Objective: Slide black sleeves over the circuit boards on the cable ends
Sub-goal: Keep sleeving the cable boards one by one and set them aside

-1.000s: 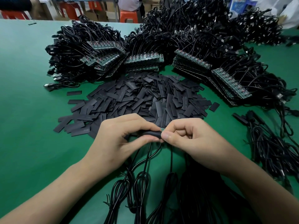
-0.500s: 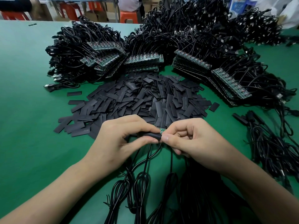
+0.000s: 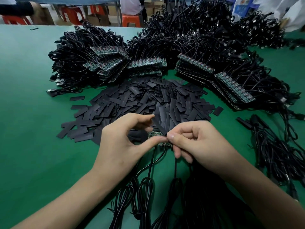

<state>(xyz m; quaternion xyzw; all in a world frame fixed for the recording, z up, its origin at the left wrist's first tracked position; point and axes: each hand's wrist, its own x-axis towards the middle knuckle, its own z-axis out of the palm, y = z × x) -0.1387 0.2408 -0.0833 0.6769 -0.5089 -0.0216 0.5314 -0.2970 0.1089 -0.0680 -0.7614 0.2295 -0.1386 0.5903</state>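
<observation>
The left forearm reaches in from the near left, and the left hand is arched in a C. Its forefinger tip is on the top end of a tilted black sleeve and its thumb tip at the bottom end. A green circuit board shows just inside that arch. The right hand, curled, pinches the sleeve's bottom end between thumb and forefinger.

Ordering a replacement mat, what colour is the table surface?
Plain green; the table surface shows clearly in the head view.
</observation>
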